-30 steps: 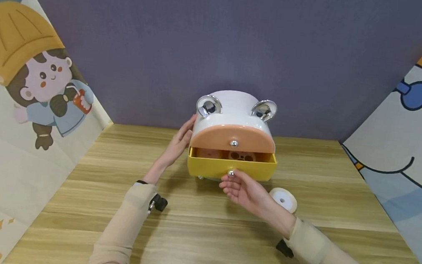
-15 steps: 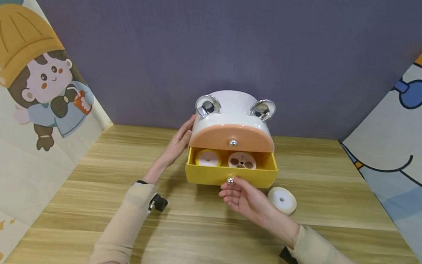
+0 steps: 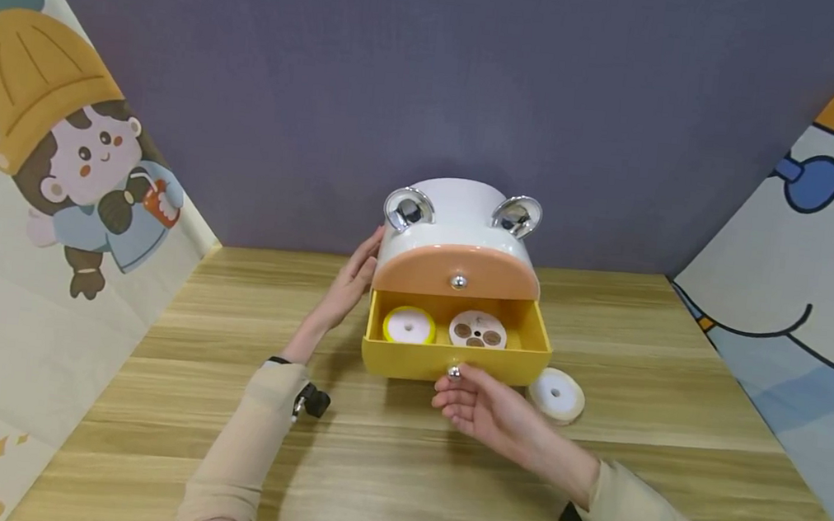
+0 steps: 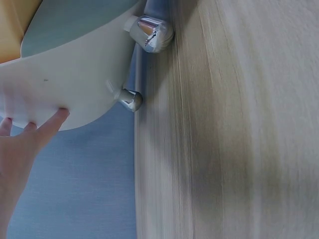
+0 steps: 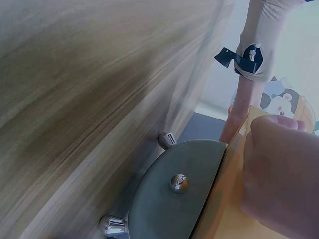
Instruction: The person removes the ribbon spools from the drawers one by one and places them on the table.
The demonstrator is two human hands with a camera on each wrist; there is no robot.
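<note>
A small animal-shaped drawer cabinet (image 3: 461,202) with a white body and silver ears stands at the back of the table. Its yellow middle drawer (image 3: 397,360) is pulled well out. My right hand (image 3: 493,412) pinches the silver drawer knob (image 3: 454,372); in the right wrist view the back of the hand hides that knob. Inside the drawer lie a yellow-edged white spool (image 3: 409,326) and a pale spool with brown round holes (image 3: 478,330). My left hand (image 3: 348,286) rests on the cabinet's left side, fingertips against its white wall (image 4: 65,89).
A cream spool (image 3: 556,395) lies on the wooden table (image 3: 369,471), just right of the drawer's front corner. A green-grey bottom drawer (image 5: 169,209) sits shut near the table, above silver feet (image 5: 112,225). A grey-blue wall (image 3: 326,104) rises behind.
The yellow drawer has slid out toward me with my right hand on its knob, bringing both spools into full view. My left hand has stayed on the cabinet's side.
</note>
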